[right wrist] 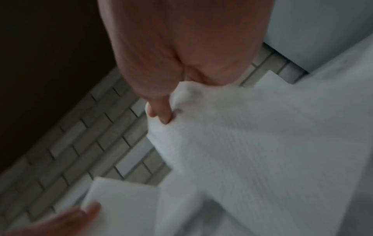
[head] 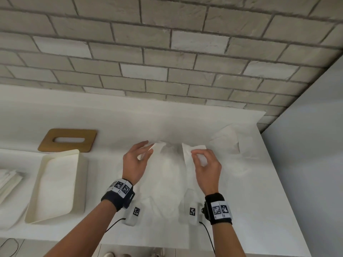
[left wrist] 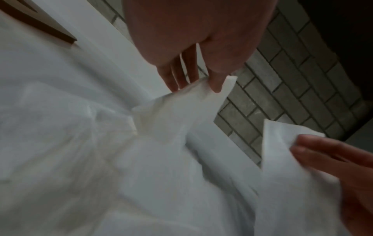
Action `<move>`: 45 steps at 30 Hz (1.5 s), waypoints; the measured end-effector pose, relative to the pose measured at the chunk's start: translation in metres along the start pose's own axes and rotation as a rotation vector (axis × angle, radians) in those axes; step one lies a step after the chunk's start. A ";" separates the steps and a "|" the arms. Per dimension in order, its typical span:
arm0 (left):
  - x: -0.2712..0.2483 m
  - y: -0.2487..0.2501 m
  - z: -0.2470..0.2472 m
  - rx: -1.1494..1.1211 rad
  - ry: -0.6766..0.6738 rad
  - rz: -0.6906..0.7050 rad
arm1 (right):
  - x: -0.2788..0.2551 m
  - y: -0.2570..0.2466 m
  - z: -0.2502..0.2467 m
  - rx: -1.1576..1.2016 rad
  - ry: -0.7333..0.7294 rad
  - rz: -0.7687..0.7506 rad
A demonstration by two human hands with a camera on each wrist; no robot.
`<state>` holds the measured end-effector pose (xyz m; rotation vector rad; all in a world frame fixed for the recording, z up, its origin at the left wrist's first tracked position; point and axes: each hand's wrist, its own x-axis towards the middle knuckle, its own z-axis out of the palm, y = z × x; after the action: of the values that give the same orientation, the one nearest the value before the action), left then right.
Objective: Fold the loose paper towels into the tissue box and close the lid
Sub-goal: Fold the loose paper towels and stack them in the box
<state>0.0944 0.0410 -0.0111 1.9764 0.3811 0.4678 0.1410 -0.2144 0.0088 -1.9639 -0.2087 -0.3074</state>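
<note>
Paper towel (head: 170, 167) is up off the white counter (head: 115, 127), centre of the head view, held by its two far corners and sagging in the middle between the hands. Left hand (head: 136, 162) pinches the left corner between thumb and fingertips; the left wrist view shows the thumb on top with the other fingers (left wrist: 181, 71) straight behind the sheet. Right hand (head: 207, 164) pinches the right corner, fingers curled onto it, confirmed close up in the right wrist view. Both hands are closed on paper only, nothing else held.

Tissue box (head: 55, 184) sits open at the left of the counter, well apart from the hands, and looks to have paper lining its floor. Wooden lid (head: 68, 140) with a slot lies flat just behind the box, off it. More loose towels (head: 226, 141) are heaped at the right by the corner; a folded stack (head: 7, 180) shows at the far left edge. Brick wall (head: 167, 52) is behind.

Step in hand is likely the first fold. To do it well: keep both pinches right at the corners, tension the top edge so the sag goes flat, bring far corners onto near corners evenly, then crease on the counter. The sheet is thin and limp, so uneven pull would skew or tear it. Fold narrow enough for the box. The lid goes on last.
</note>
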 end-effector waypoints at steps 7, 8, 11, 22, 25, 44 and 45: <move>0.006 0.046 -0.007 -0.325 -0.055 -0.012 | -0.002 -0.087 -0.028 0.275 -0.349 -0.029; 0.007 0.050 -0.006 -0.334 -0.082 -0.006 | -0.002 -0.090 -0.024 0.289 -0.359 -0.021; 0.009 0.059 -0.005 -0.323 -0.158 0.005 | -0.002 -0.088 -0.009 0.291 -0.347 0.038; -0.002 0.100 -0.024 -0.467 -0.305 0.053 | -0.010 -0.107 0.017 0.316 -0.243 0.005; -0.003 0.107 -0.031 -0.457 -0.282 0.051 | -0.008 -0.112 0.019 0.239 -0.244 -0.053; 0.005 0.092 -0.124 -0.352 -0.290 0.170 | -0.014 -0.194 0.059 -0.381 -0.265 -0.286; 0.006 0.091 -0.137 -0.326 -0.297 0.196 | -0.013 -0.206 0.062 -0.428 -0.314 -0.327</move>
<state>0.0390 0.1117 0.1264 1.7349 -0.0744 0.3275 0.0772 -0.0755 0.1612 -2.3983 -0.7223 -0.2676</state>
